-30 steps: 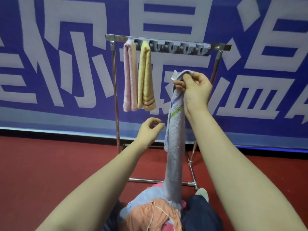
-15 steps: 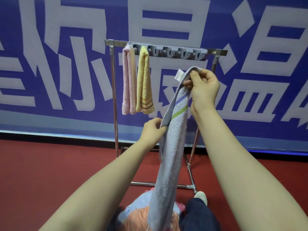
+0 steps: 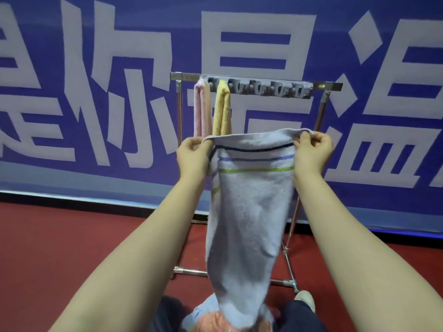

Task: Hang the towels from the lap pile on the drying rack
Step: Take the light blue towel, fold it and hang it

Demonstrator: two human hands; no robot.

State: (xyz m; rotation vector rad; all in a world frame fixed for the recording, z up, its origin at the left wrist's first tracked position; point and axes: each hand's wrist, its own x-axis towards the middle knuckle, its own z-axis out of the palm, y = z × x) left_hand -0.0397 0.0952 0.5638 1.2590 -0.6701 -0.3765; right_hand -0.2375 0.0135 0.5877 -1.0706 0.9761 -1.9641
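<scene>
A pale lilac towel (image 3: pixel 249 212) with dark, blue and green stripes hangs spread out in front of me. My left hand (image 3: pixel 193 156) pinches its top left corner and my right hand (image 3: pixel 311 152) pinches its top right corner. Its lower end reaches the lap pile (image 3: pixel 211 319), where a light blue and an orange towel show. Behind it stands the metal drying rack (image 3: pixel 328 86) with a grey row of clips (image 3: pixel 261 88). A pink towel (image 3: pixel 202 109) and a yellow towel (image 3: pixel 221 109) hang from the leftmost clips.
A blue banner with large white characters (image 3: pixel 96 92) covers the wall behind the rack. The floor (image 3: pixel 60 236) is red. The rack's base bar (image 3: pixel 189 270) lies close to my knees, and a shoe tip (image 3: pixel 305 298) shows at the lower right.
My left hand rose from the towel's side edge to its top left corner. Both hands moved apart, and the towel went from a bunched strip to a spread sheet.
</scene>
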